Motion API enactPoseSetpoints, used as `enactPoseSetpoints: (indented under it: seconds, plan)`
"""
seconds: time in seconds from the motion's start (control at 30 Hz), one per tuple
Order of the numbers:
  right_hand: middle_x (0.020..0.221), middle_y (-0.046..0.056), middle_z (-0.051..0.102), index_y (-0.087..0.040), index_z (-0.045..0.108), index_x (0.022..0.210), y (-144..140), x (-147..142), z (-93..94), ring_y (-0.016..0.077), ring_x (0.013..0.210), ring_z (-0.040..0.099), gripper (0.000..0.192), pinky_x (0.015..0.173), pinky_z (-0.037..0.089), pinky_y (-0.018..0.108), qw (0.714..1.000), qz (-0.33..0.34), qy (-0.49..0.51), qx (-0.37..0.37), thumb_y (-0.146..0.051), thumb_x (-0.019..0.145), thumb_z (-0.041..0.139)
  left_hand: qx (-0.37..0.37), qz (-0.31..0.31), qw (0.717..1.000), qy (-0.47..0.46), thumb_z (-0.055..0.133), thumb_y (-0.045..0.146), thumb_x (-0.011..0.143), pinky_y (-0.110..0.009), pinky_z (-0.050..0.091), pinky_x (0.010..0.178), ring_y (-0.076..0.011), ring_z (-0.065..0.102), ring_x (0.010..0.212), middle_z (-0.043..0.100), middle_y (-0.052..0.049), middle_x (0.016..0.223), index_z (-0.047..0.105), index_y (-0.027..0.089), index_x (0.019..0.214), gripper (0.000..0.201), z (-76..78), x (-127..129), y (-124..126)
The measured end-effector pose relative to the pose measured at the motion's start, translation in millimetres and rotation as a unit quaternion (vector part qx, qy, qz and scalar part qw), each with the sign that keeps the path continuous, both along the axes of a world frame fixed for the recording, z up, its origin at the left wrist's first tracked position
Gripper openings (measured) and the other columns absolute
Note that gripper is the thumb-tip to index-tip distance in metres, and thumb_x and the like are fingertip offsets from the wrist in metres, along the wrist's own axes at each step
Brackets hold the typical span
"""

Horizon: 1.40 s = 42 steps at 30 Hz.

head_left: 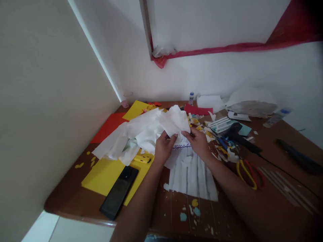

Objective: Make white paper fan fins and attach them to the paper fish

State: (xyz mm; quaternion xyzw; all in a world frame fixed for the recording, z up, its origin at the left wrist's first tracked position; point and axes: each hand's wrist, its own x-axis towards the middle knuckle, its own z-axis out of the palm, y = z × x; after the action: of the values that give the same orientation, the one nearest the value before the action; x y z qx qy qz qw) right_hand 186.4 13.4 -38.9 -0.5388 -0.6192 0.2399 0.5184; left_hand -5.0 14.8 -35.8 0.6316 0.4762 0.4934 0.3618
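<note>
Two bare arms reach in from the bottom, over the front edge of a brown wooden tabletop (252, 215). The wood is smooth and a bit shiny, with a rounded corner at the front left. Little paper bits in yellow and blue lie near the front edge.

The left hand (163, 148) and the right hand (198, 143) are close together in the middle. Both are closed on a big white crumpled paper (153, 129), pinching its lower edge between thumb and fingers. The paper is soft and wrinkly and spreads out to the left. Under the hands lies a flat white sheet (193, 174) cut into long strips, with a purple line across its top.

To the left, a black phone (119, 191) lies on a yellow sheet (103, 174). A red sheet (108, 126) lies farther back, by the wall. To the right are scissors (248, 171) with orange and yellow handles, and a black glue gun (239, 136) with a cord that runs off to the right. A small bottle (191, 98) stands at the back.

White walls close in on the left and at the back, so the tabletop sits in a corner. A red cloth (227, 48) hangs along a window ledge above. The right side of the tabletop has the most bare wood.
</note>
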Motion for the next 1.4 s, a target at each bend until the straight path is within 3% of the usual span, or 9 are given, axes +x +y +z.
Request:
enactPoseSetpoints:
  seconds: [0.23, 0.4, 1.17, 1.4]
  plan:
    - [0.083, 0.002, 0.075, -0.023, 0.071, 0.094, 4.2, 6.0, -8.7, 0.0229, 0.074, 0.065, 0.041, 0.069, 0.053, 0.033, 0.998, 0.043, 0.044, -0.018, -0.065, 0.096, 0.068, 0.008, -0.006, 1.000, 0.016, 0.072, 0.053, 0.100, -0.036, 0.059, 0.091, -0.0266, 0.076, 0.102, 0.083, -0.007, 0.109, 0.077, 0.023, 0.118, 0.035, -2.1, 1.7, 1.4]
    - [0.077, 0.001, 0.070, -0.024, 0.069, 0.089, 7.7, 9.4, -12.9, 0.0220, 0.071, 0.062, 0.042, 0.064, 0.050, 0.032, 0.997, 0.056, 0.049, -0.029, -0.065, 0.095, 0.069, 0.019, -0.008, 1.000, 0.016, 0.073, 0.051, 0.099, -0.036, 0.058, 0.093, -0.0259, 0.076, 0.104, 0.083, -0.007, 0.113, 0.076, 0.023, 0.121, 0.036, -3.2, 1.6, 3.8]
    - [0.079, -0.001, 0.064, -0.026, 0.063, 0.093, 11.2, 11.7, -15.7, 0.0210, 0.071, 0.059, 0.037, 0.065, 0.048, 0.032, 0.996, 0.077, 0.033, -0.022, -0.062, 0.098, 0.067, 0.009, 0.013, 0.999, 0.038, 0.077, 0.050, 0.096, -0.034, 0.057, 0.083, -0.0252, 0.075, 0.095, 0.083, -0.007, 0.103, 0.075, 0.019, 0.113, 0.036, -10.0, -2.6, 10.9]
    - [0.086, 0.002, 0.072, -0.026, 0.064, 0.099, 13.1, 14.0, -19.4, 0.0238, 0.077, 0.064, 0.038, 0.070, 0.052, 0.035, 0.997, 0.076, 0.015, -0.022, -0.063, 0.099, 0.064, 0.018, 0.005, 0.999, 0.040, 0.075, 0.048, 0.097, -0.037, 0.058, 0.093, -0.0277, 0.076, 0.106, 0.083, -0.009, 0.115, 0.075, 0.020, 0.120, 0.036, -9.9, -2.6, 11.3]
